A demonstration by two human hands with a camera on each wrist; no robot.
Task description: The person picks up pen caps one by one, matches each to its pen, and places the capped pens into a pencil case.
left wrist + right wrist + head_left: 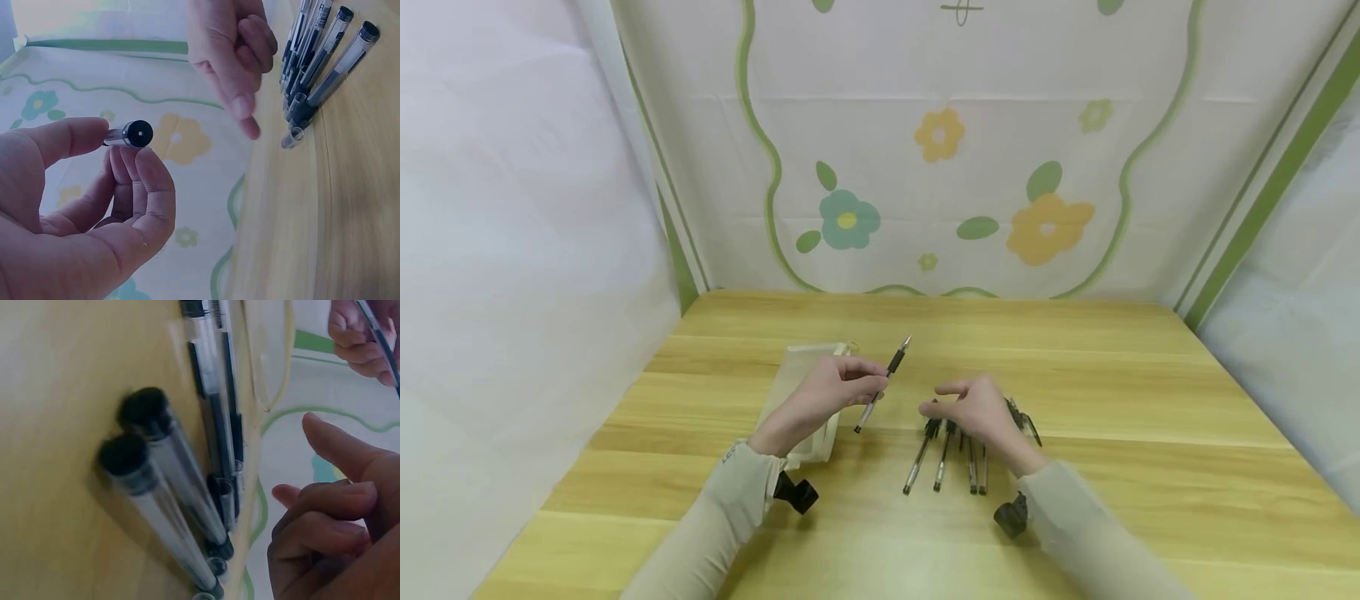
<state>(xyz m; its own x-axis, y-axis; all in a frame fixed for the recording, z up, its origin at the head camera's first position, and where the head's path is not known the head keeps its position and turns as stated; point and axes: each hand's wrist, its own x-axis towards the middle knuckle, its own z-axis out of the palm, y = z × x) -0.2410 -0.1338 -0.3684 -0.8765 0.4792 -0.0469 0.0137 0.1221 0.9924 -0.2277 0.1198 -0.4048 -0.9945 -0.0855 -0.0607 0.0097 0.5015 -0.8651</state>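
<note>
My left hand [829, 388] pinches a clear-barrelled pen [896, 362] between thumb and fingers. It is held tilted above the table, its silver tip pointing up and away. In the left wrist view the pen's black end cap [139, 133] faces the camera. To the right, my right hand [987, 414] hovers over a group of pens [916, 467], holding nothing. Its thumb and index finger are extended and the other fingers loosely curled, as the right wrist view shows. Several capped pens [172, 519] lie under and beside this hand, their black ends toward me.
A pale zip pouch [790, 379] lies on the wooden table [1112, 400], partly hidden behind my left hand and wrist. More dark pen parts [1024, 421] show to the right of my right hand. A flowered cloth [887, 167] hangs behind the table's far edge.
</note>
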